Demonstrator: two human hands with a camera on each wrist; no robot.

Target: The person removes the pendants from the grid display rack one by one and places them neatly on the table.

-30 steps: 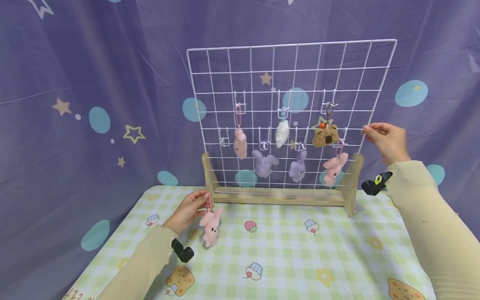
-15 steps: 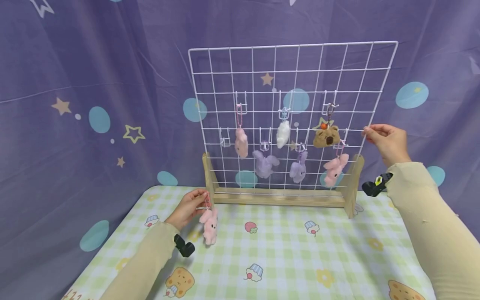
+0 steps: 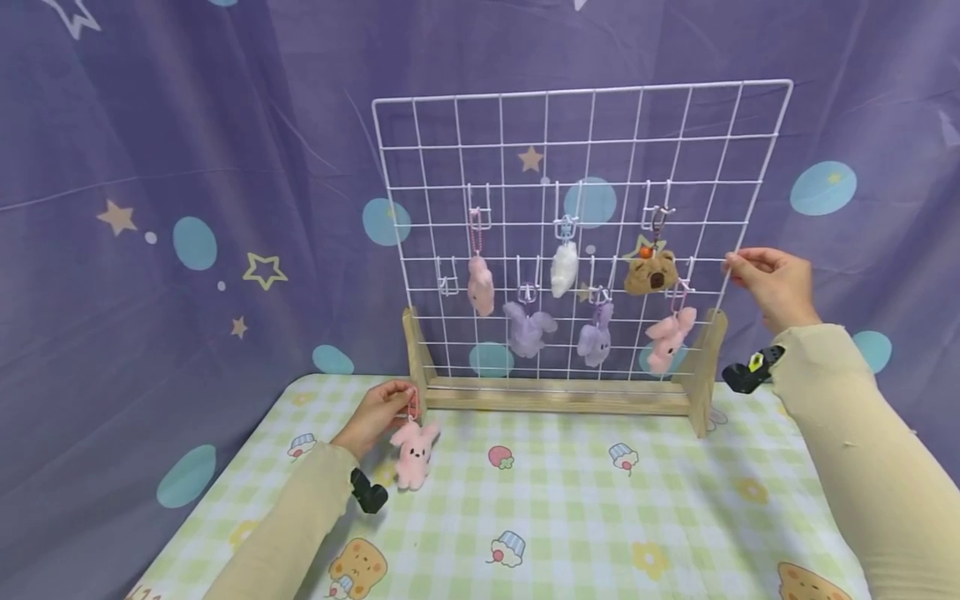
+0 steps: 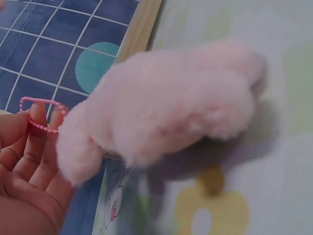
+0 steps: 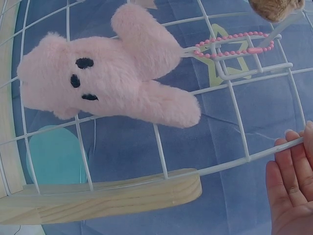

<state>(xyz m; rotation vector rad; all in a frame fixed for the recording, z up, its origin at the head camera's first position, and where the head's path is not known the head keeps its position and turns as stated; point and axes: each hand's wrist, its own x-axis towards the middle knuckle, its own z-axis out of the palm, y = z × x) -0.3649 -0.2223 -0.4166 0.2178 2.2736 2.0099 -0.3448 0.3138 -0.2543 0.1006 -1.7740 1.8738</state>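
By the rack's left foot, my left hand (image 3: 378,414) pinches the pink ball chain (image 4: 45,101) of a pink plush bunny keychain (image 3: 414,454). The bunny dangles just over the tablecloth, its face towards the head camera. In the left wrist view its furry body (image 4: 171,98) fills the middle, slightly blurred. My right hand (image 3: 780,287) holds the right edge wire of a white grid rack (image 3: 585,91) between thumb and fingers. Beside that hand, another pink bunny keychain (image 5: 112,73) hangs from a wire hook by its own pink chain.
Other plush keychains hang on the grid: a pink one (image 3: 481,286), a white one (image 3: 564,269), a brown bear (image 3: 651,273) and two purple bunnies (image 3: 528,330). A bare hook (image 3: 447,285) sits at the left. The rack's wooden base (image 3: 555,395) stands on a checkered tablecloth (image 3: 570,500).
The bunny in my left hand has swung a little left and turned to show its face. My left hand has shifted slightly left. My right hand stays on the rack's edge.
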